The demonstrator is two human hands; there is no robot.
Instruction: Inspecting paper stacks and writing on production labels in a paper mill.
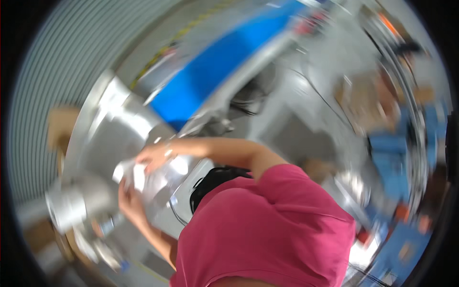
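My right hand reaches across to the left over a shiny metal surface, its fingers closed on a small white object. From below, my left hand comes up to the same white object, with its fingers bent against the lower edge. Motion blur hides whether the object is folded paper, a packet or something else. Something pale and light-coloured shows on my right wrist.
A blue conveyor belt runs from the metal surface toward the upper right. At left stands a white cylinder. Cardboard boxes and blue bins are at right. A dark cable crosses the floor.
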